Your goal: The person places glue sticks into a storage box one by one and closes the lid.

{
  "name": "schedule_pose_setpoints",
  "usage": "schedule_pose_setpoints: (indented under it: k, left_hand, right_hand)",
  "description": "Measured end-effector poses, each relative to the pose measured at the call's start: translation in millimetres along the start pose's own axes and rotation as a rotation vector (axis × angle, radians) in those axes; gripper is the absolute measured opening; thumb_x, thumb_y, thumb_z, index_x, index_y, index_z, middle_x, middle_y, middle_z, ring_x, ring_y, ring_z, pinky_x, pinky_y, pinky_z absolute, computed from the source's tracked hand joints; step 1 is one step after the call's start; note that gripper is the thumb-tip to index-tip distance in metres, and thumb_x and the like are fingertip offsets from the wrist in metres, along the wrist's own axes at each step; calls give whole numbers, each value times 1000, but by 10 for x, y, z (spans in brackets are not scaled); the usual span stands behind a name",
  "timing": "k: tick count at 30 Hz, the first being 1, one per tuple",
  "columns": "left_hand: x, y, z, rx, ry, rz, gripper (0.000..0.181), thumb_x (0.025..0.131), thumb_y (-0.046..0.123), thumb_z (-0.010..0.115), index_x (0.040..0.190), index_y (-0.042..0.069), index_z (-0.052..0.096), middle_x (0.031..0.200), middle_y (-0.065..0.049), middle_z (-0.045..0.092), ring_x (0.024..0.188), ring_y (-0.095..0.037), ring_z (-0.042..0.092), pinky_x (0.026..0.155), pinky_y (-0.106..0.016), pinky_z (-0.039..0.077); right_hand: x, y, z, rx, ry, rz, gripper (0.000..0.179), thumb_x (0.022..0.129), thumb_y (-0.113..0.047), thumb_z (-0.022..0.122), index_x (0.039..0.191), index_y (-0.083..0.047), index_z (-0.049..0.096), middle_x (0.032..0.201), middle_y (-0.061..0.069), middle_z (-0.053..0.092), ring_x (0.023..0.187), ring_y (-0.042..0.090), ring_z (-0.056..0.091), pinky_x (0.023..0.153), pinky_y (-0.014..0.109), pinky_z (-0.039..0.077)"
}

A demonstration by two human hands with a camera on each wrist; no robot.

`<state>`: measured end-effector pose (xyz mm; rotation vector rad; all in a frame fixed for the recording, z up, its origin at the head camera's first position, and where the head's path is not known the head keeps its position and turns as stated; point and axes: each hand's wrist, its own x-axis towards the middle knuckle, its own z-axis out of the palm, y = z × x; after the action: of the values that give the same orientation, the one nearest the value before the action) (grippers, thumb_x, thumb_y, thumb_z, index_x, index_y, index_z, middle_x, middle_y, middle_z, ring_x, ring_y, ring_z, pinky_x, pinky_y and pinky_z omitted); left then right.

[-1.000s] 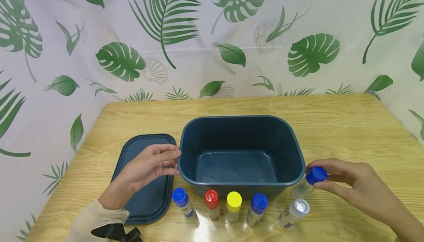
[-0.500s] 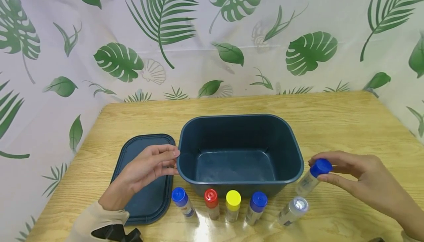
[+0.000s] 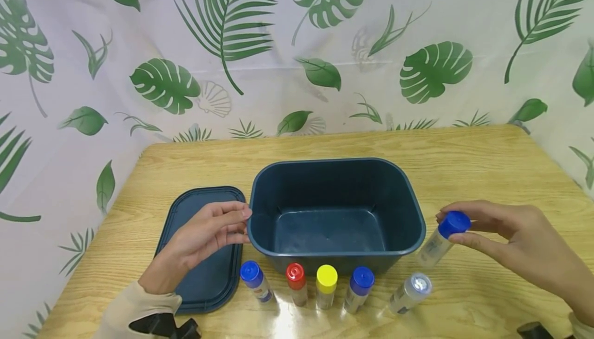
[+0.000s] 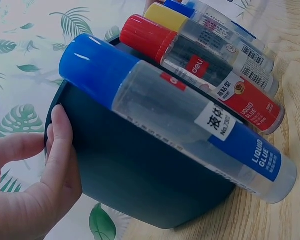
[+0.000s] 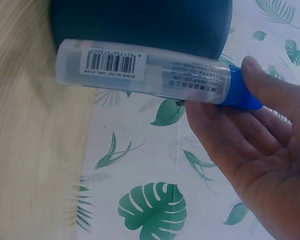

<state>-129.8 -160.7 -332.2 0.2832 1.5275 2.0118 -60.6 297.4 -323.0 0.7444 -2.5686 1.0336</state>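
My left hand (image 3: pixel 211 230) touches the left rim of a dark blue plastic bin (image 3: pixel 336 261) from outside, its fingers fairly straight. Between thumb and fingers, my right hand (image 3: pixel 506 241) pinches the blue cap of a clear liquid glue bottle (image 3: pixel 436 248). That bottle leans beside the bin's right end; whether its base touches the table cannot be told. Along the bin's front stand a blue-capped glue bottle (image 3: pixel 257 282), a red-capped one (image 3: pixel 297 283), a yellow-capped one (image 3: pixel 327 286), another blue-capped one (image 3: pixel 359 290) and one with a clear whitish top (image 3: pixel 410 293).
A dark blue lid (image 3: pixel 209 277) lies on the wooden table (image 3: pixel 487 174), left of the bin and partly under the left forearm. Behind the table hangs a leaf-print cloth (image 3: pixel 352 91). Inside the bin only its bare floor shows.
My right hand has moved the blue-capped glue bottle up and slightly right, away from the bin's corner. The left hand has stayed at the rim. The view has shifted slightly.
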Motion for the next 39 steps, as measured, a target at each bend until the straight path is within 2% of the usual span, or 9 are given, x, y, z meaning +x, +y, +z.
schedule_pose_setpoints:
  k: [16,24,36,39]
  left_hand:
    - [11,2,-8,-3,11,-6,10,99,6,52,104,2,60,85,-1,60,76,-10,61,77,-27,57]
    - [9,0,-6,-2,18,-12,10,99,6,52,103,4,61,85,-1,60,76,-10,61,77,-26,57]
    - [17,-13,-14,-7,-5,0,10,99,6,51,103,3,60,86,-1,61,77,-11,62,77,-28,57]
    - [17,-14,-11,-19,-27,12,11,100,5,50,102,3,61,87,-3,63,78,-11,63,77,-27,57]
  right_hand:
    - [78,-50,-93,-69,31,-1,49,71,14,76,116,-5,66,105,-15,68,90,-5,65,75,7,49]
    - [105,-61,-124,-65,35,-3,49,72,15,75,117,-3,66,109,-15,67,94,-6,63,77,7,48]
    - [124,-85,-155,-84,57,2,49,72,14,75,116,-4,66,105,-16,68,91,-7,63,76,6,48]
    - [134,-96,-157,-78,63,1,48,72,14,75,116,-4,66,106,-16,68,91,-7,64,76,6,48]
